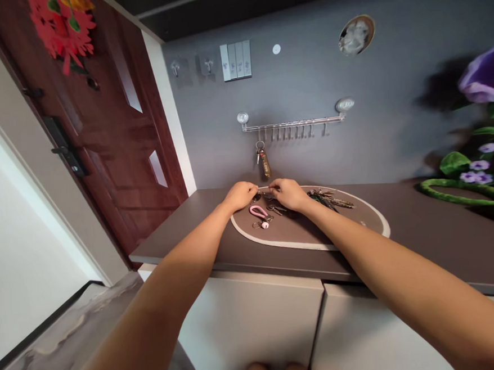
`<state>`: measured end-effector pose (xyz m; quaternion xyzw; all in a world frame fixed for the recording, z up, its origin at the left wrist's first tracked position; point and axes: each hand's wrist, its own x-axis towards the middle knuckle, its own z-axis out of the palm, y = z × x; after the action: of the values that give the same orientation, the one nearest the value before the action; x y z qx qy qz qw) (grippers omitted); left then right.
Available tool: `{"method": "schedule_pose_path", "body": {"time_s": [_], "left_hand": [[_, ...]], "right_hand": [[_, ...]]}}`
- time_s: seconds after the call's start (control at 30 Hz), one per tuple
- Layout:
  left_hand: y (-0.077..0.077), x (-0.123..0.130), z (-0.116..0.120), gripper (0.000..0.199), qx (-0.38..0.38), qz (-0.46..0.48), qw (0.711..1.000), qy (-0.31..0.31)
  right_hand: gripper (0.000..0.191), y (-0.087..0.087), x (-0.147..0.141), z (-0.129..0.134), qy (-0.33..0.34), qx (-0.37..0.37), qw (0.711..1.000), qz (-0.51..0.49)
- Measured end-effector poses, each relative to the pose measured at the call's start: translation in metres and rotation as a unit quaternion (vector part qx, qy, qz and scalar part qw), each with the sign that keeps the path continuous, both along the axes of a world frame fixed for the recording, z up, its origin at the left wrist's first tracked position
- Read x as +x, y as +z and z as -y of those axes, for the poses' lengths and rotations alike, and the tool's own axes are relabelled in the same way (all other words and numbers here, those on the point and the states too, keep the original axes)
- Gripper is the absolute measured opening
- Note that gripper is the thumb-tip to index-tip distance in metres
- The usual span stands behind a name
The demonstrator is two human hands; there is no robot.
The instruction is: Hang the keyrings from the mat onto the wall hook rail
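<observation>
I see the left arm (165, 286) slanting in from the lower left of the frame, the right arm (388, 265) from the lower right; the left hand (241, 195) and right hand (289, 193) nearly meet mid-frame, backs up, fingers (252, 189) bent inward.

Pink strap (257, 211) laid below left fingers (250, 188)

It is curled, with a pale bell (265, 225) attached. Small keys (277, 209) are laid below the right fingers (275, 188); a jumbled key heap (329, 199) is spread to their right. Between both, metal pieces (264, 194) are seen indistinctly.
</observation>
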<state>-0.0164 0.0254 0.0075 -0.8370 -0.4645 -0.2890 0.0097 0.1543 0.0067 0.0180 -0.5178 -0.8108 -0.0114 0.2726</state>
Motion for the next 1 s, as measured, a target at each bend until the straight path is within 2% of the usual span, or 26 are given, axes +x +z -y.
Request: {"method": "schedule_pose_path", "body": {"time_s": [0.1,0.2,0.33,0.47,0.63,0.8,1.0], "left_hand": [[0.001,0.001,-0.001,0.039,-0.025,0.084,0.996,0.002],[0.000,0.002,-0.004,0.034,-0.066,0.201,0.977,0.002],[-0.001,0.005,-0.007,0.031,-0.142,0.362,0.921,-0.035],[0.003,0.008,-0.004,0.027,-0.196,0.454,0.866,-0.078],[0.009,0.010,0.004,0.027,-0.222,0.495,0.834,-0.099],[0.010,0.013,0.009,0.028,-0.222,0.484,0.839,-0.114],[0.011,0.014,0.010,0.026,-0.223,0.480,0.839,-0.126]], "right_hand": [[0.025,0.001,-0.001,0.002,0.004,0.002,1.000,0.003],[0.025,0.003,-0.003,0.004,0.015,0.007,1.000,-0.004],[0.025,0.004,-0.005,0.007,0.033,0.021,0.999,-0.026],[0.023,0.004,-0.007,0.010,0.045,0.031,0.997,-0.062],[0.019,0.004,-0.008,0.011,0.099,0.074,0.986,-0.110],[0.022,0.000,-0.008,0.006,0.136,0.123,0.974,-0.131],[0.018,-0.002,-0.008,0.004,0.146,0.113,0.976,-0.119]]}}
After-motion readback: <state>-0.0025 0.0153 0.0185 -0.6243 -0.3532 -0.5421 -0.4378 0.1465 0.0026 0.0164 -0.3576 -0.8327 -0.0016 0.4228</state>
